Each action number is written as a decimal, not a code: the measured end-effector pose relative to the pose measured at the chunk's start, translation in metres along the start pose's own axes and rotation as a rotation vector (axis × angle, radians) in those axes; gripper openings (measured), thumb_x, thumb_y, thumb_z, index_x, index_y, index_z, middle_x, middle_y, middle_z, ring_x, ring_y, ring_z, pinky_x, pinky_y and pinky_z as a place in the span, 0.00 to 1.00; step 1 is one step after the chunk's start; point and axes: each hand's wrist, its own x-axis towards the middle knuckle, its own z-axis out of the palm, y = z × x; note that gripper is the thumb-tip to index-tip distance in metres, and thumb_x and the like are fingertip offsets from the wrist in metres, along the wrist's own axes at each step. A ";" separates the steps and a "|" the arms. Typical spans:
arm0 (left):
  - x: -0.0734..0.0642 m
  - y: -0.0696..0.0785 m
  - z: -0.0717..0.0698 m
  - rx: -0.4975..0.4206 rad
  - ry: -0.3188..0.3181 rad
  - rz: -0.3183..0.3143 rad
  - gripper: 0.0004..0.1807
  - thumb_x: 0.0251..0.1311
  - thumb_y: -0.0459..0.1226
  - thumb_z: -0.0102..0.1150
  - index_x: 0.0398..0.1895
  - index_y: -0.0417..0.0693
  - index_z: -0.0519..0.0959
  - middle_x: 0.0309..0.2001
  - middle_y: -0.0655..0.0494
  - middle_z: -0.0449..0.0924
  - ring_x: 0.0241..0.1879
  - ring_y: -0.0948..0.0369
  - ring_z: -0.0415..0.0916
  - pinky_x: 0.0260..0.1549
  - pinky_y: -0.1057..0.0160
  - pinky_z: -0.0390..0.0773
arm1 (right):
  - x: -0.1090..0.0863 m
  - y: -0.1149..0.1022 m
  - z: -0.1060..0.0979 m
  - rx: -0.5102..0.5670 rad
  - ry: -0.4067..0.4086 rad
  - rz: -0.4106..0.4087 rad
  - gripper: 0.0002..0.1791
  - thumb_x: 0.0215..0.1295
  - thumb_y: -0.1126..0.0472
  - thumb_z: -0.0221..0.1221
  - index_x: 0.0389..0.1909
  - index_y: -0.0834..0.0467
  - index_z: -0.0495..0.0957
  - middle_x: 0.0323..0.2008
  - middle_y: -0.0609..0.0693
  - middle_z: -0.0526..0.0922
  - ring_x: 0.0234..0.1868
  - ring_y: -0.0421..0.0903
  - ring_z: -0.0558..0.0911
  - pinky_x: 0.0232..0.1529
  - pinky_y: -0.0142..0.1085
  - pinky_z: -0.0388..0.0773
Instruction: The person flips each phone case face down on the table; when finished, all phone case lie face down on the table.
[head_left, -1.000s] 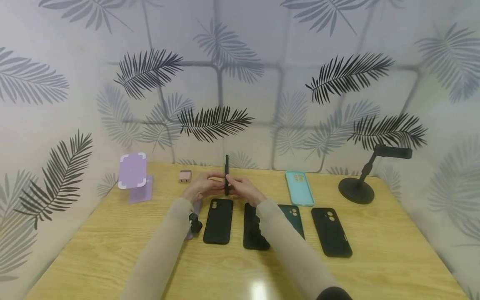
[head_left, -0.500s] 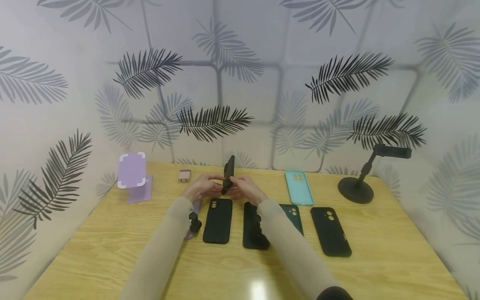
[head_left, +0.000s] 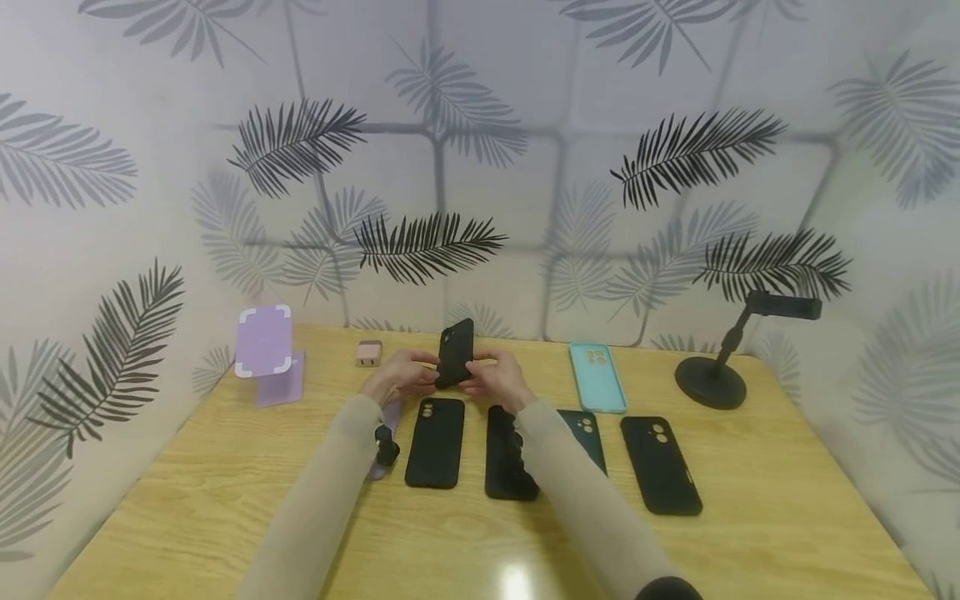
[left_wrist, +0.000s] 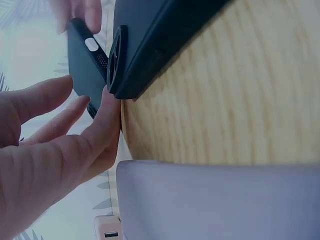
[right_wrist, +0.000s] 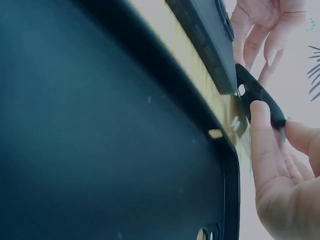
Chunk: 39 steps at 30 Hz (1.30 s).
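A black phone case (head_left: 456, 354), camera cutout near its top, stands upright near the back of the table. My right hand (head_left: 497, 379) pinches its lower right edge; in the right wrist view, the thumb and fingers (right_wrist: 261, 130) close on a lower corner. By the case's left edge is my left hand (head_left: 405, 375), its fingers (left_wrist: 55, 120) spread and loosely bent; whether they touch the case is hard to tell. Directly in front lies another black phone case (head_left: 435, 442). Beneath the right wrist lies a third black case (head_left: 501, 450), open side up.
A dark green case (head_left: 587, 431), a black case (head_left: 662, 464) and a light blue case (head_left: 598, 377) lie to the right. A black stand (head_left: 712, 381) is beyond them. At left are a lilac phone stand (head_left: 265, 342) and a pink charger (head_left: 369, 353). A lilac item (head_left: 386, 442) lies under the left wrist.
The upright black case has turned from edge-on to showing its broad side and camera cutout. My hands have stayed nearly in place, with the left fingers slightly farther from the right hand.
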 end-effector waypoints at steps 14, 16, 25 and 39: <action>-0.002 0.005 -0.003 0.023 0.029 -0.021 0.22 0.68 0.28 0.52 0.65 0.34 0.70 0.68 0.37 0.66 0.66 0.45 0.68 0.57 0.54 0.79 | 0.002 -0.002 -0.006 -0.130 -0.023 0.051 0.22 0.67 0.68 0.59 0.62 0.69 0.73 0.49 0.65 0.83 0.35 0.45 0.84 0.36 0.35 0.85; -0.003 0.006 -0.003 0.038 0.030 -0.028 0.22 0.68 0.29 0.53 0.65 0.34 0.70 0.68 0.38 0.66 0.66 0.45 0.67 0.57 0.54 0.79 | 0.002 -0.002 -0.007 -0.151 -0.040 0.058 0.23 0.68 0.68 0.58 0.62 0.69 0.72 0.51 0.65 0.83 0.37 0.45 0.84 0.39 0.36 0.85; -0.002 0.009 -0.004 0.048 0.043 -0.046 0.23 0.69 0.33 0.54 0.65 0.33 0.69 0.70 0.38 0.63 0.69 0.44 0.64 0.60 0.53 0.76 | 0.001 -0.002 -0.009 -0.154 -0.064 0.076 0.19 0.71 0.67 0.54 0.59 0.71 0.74 0.45 0.63 0.83 0.36 0.44 0.81 0.38 0.34 0.84; -0.017 0.010 0.004 0.025 0.122 0.023 0.28 0.70 0.39 0.53 0.72 0.42 0.63 0.70 0.41 0.63 0.70 0.45 0.61 0.66 0.47 0.68 | -0.014 -0.007 -0.027 -0.285 -0.204 -0.044 0.23 0.75 0.60 0.51 0.65 0.68 0.70 0.57 0.64 0.80 0.57 0.57 0.81 0.55 0.46 0.81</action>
